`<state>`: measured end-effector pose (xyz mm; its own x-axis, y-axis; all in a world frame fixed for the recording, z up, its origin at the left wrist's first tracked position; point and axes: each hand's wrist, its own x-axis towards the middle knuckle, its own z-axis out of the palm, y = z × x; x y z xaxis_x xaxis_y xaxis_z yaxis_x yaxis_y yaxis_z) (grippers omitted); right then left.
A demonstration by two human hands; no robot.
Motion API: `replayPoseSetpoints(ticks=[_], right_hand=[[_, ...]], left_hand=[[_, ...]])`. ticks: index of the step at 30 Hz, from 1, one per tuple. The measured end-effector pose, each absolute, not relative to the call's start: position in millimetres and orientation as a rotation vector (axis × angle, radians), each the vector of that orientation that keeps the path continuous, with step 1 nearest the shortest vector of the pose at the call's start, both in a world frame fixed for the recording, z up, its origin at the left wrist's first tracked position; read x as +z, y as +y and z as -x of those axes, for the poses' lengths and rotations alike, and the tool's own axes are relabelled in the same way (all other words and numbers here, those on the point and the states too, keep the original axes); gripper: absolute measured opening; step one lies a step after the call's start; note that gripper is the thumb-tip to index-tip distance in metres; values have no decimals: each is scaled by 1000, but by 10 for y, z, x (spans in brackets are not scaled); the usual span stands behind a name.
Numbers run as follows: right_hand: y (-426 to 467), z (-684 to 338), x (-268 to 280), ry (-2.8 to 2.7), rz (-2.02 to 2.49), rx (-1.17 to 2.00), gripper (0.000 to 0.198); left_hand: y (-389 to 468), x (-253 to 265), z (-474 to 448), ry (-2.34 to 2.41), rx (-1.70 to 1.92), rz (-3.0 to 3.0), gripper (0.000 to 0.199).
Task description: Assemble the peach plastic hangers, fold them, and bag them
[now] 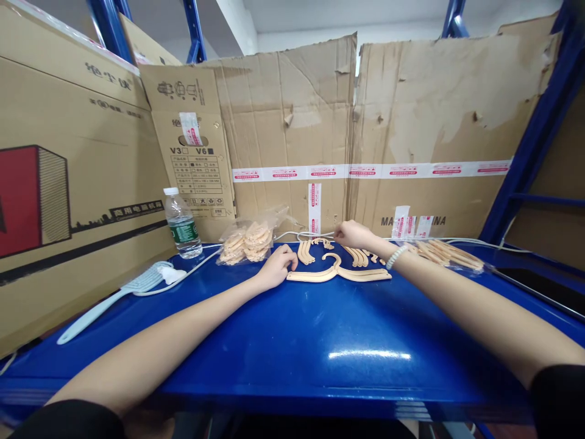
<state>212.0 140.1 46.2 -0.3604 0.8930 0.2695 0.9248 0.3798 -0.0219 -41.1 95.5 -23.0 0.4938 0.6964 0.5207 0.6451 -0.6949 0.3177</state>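
A pale wood-coloured clothes hanger (315, 276) lies flat on the blue table (292, 329), its curved hook pointing away from me. My left hand (276, 268) rests at the hanger's left end, fingers curled in and nothing visible in them. Farther back, my right hand (354, 235) is closed in a pinch above the table; whatever its fingertips hold is hidden. Just beyond the hanger lie curved hanger arms (305, 252) on the left and more arms (357, 256) below my right hand. Small loose hooks (323, 243) lie between these groups.
Clear bags of wood-coloured parts (247, 242) sit at left, beside a water bottle (183, 227) and a light blue hairbrush (123, 291). Another bag of long pieces (450, 255) and a dark flat device (543, 289) are at right. Cardboard (292, 122) walls the back; a white cable (210, 259) crosses the table.
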Motion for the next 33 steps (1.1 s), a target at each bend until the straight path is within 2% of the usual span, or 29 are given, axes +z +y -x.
replayPoseSetpoints(ticks=[4,10,20,24,27,33], right_hand=[[1592,-1915,462,-2397,1689,-143,23],[1650,-1718,412,-2368,1734,-56,36],[1825,-1721,309,-2198,1860,233,21],[1796,-1730,328,-2094,1878,397,13],[1725,-1772,358,-2005,1846,549,16],[1451,-2054,470,-1879,1639,886,22]], left_hand=[[937,-216,410,1217,976,-2641,29],[914,-208,408,1251,1002,-2631,28],[971,-219,425,1228,1002,-2670,38],[1015,-266,425,1171,1006,-2690,46],[1043,-293,425,1115,949,-2708,52],[1070,-303,441,1096,863,-2702,47]])
